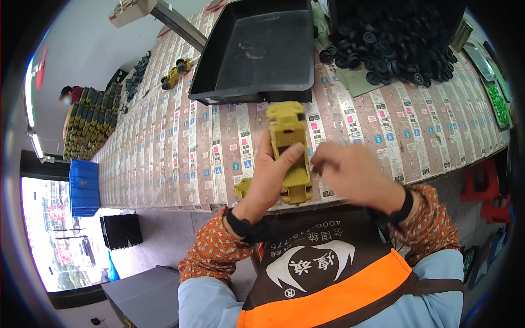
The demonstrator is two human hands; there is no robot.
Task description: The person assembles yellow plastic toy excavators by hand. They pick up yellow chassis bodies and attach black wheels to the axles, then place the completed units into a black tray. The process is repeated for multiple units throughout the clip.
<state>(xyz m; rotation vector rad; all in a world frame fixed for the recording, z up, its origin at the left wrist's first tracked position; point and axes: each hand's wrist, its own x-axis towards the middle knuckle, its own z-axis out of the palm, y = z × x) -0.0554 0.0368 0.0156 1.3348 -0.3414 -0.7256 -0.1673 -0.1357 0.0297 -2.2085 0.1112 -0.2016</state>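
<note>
A yellow plastic toy vehicle body (289, 128) is gripped in my left hand (266, 177). The part stands lengthwise away from me, its hollow side facing up, and my thumb presses over its middle. My right hand (353, 172) is just to its right, blurred by motion, with the fingers curled together. Something dark shows at those fingertips, too smeared to name. Partly hidden by my left wrist, another yellow part (241, 188) lies at the near edge of the table.
Beyond my hands a large black tray (251, 99) sits on the paper-covered table (175, 153). Black toy wheels (391, 49) are heaped at the back right. A yellow toy vehicle with black wheels (176, 74) stands left of the tray. A blue crate (84, 188) is at the far left.
</note>
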